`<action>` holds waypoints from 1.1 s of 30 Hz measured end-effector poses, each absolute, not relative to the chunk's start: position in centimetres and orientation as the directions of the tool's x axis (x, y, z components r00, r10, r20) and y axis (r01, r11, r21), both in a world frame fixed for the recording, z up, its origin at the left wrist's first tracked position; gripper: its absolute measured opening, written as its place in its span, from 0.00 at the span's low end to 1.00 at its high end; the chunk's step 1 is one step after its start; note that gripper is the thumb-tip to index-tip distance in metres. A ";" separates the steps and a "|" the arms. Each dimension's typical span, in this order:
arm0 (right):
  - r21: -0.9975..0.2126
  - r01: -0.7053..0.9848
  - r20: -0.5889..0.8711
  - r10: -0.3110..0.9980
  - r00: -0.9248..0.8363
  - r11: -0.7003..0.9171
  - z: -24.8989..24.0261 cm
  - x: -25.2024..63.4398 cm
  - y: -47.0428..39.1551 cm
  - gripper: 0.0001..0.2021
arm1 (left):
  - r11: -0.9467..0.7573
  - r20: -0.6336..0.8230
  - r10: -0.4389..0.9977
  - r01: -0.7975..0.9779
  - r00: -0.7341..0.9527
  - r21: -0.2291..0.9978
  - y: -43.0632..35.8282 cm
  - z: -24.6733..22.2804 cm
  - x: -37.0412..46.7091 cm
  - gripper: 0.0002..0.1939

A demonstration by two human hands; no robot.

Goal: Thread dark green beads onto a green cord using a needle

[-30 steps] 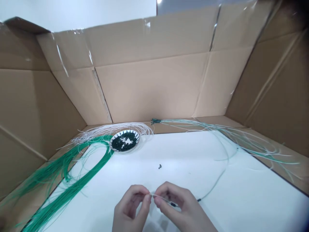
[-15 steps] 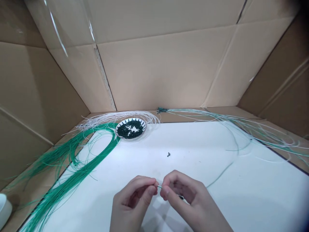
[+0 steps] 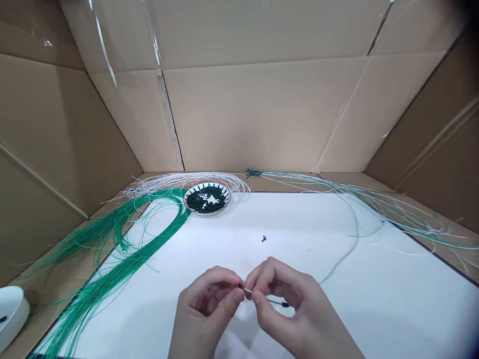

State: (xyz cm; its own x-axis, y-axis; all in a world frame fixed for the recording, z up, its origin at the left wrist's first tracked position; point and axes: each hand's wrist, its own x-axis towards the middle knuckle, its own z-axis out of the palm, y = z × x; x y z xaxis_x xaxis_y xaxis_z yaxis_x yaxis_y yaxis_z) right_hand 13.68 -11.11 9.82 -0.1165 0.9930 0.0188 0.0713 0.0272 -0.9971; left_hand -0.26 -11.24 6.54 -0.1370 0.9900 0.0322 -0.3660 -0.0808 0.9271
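Left hand [image 3: 205, 309] pinching one small black bead [image 3: 241, 286]; right hand [image 3: 294, 304] gripping thin, pale cord [image 3: 249, 291], tip meeting bead, above white board [image 3: 284, 214]. One striped-rim plate [image 3: 212, 199] holding many dark beads; one white bowl [image 3: 18, 319] holding something dark.

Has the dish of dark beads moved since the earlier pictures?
No. Judged against the white board, the dish still overlaps its far edge, beside the green strands; the whole view shifted instead.
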 end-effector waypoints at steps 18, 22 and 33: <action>-0.994 0.089 0.056 0.992 -0.109 0.066 10.8 13.5 -11.7 0.06 | -0.200 0.178 0.977 -0.218 -0.115 0.955 -11.6 8.1 -1.1 0.05; -0.996 0.073 0.050 0.992 -0.118 0.059 10.6 13.7 -11.8 0.06 | -0.211 0.191 0.974 -0.176 -0.120 0.962 -11.8 8.3 -1.0 0.06; -0.999 -0.001 0.042 0.986 -0.160 0.043 10.5 13.8 -11.8 0.06 | -0.329 0.323 0.944 -0.099 -0.069 0.939 -11.7 7.4 -1.8 0.08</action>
